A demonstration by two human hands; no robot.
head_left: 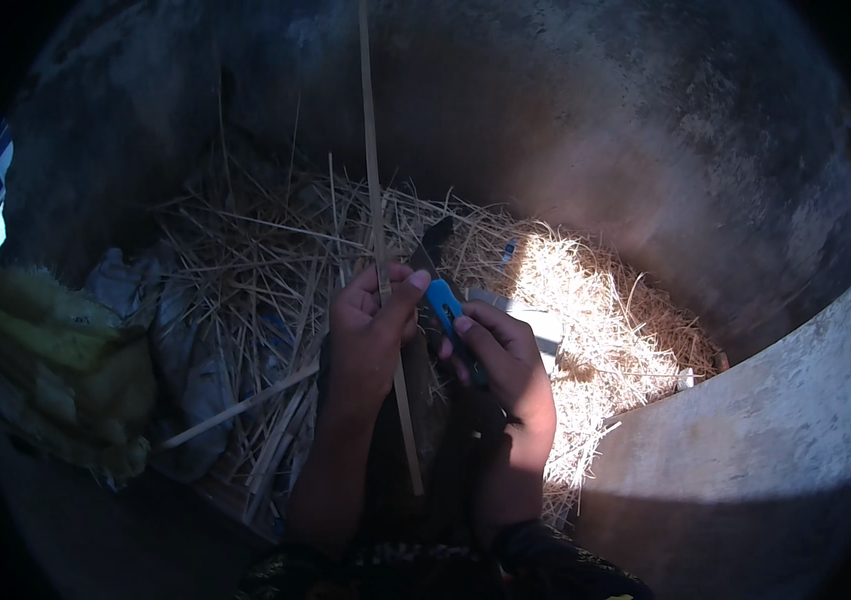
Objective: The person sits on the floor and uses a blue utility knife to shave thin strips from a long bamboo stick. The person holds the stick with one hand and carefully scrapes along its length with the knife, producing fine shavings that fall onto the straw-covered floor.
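My left hand (370, 325) is closed around a long, thin, pale strip (373, 170) that looks like split bamboo. The strip runs nearly upright, from the top of the picture down past my left wrist. Close beside it, my right hand (503, 358) grips a blue-handled utility knife (444, 306). The knife tilts up and to the left, and its dark blade end lies near my left thumb and the strip. Whether the blade touches the strip I cannot tell.
Beneath my hands spreads a heap of loose strips and shavings (605, 345), brightly sunlit on the right. A yellowish sack (65, 365) lies at the left. Behind rises a dark, stained wall (545, 100); a pale, curved surface (755, 410) borders the heap at the right.
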